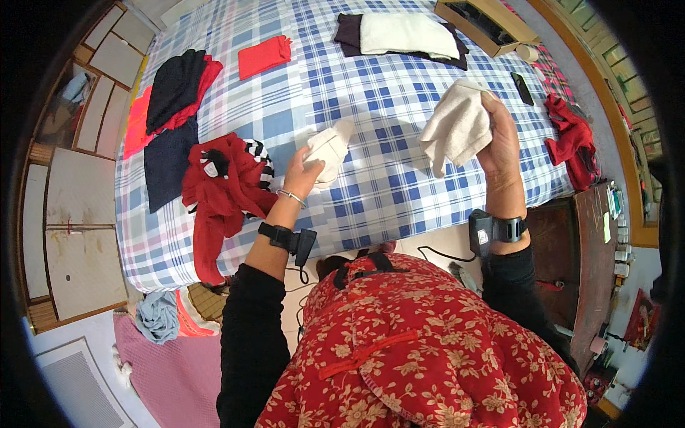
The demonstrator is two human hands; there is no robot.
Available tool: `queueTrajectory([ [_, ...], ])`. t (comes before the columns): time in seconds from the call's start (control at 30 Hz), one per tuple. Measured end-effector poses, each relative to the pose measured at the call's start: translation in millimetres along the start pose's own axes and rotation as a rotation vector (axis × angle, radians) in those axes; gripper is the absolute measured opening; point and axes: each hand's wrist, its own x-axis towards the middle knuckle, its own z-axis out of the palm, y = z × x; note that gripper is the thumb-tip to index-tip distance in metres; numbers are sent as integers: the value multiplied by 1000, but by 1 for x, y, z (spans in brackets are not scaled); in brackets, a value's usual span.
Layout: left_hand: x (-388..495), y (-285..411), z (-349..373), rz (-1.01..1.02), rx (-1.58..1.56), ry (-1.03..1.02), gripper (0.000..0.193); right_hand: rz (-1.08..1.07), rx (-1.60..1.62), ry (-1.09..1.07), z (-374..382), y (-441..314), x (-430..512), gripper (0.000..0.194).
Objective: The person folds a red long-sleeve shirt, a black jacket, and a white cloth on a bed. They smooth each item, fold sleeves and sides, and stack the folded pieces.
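Note:
My left hand [303, 172] grips a small bunched cream cloth [330, 152] just over the bed's checked sheet [385, 187]. Higher and to the right, my right hand [502, 136] pinches a second cream cloth [454, 125] by its upper right edge, and the cloth hangs in loose folds. I cannot tell what garments these two pieces are. Left of my left hand lies a crumpled red garment [230, 182], with a black-and-white striped piece [260, 160] partly under it. A black phone [522, 89] lies beyond my right hand.
Folded clothes lie at the far side: a red piece [265, 56], a white piece [409, 36] on dark cloth, and a black garment [174, 88] on a pile. A cardboard box [500, 43] and a red garment [575, 142] lie at the right. A wooden cabinet [551, 241] stands beside the bed.

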Motion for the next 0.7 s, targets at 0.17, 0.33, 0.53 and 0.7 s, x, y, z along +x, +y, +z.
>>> queueTrajectory([
  [0.17,-26,1,0,7,244,90,67,108,-135,-67,2,11,11,27],
  [0.33,-36,65,-36,125,-300,-167,71,238,-157,-263,33,25,8,20],
  [0.53,-16,128,-62,419,-479,-365,92,241,-41,-569,78,-8,-1,24],
  [0.7,7,105,-64,359,-187,-664,73,231,-103,-580,77,-18,0,24],
])
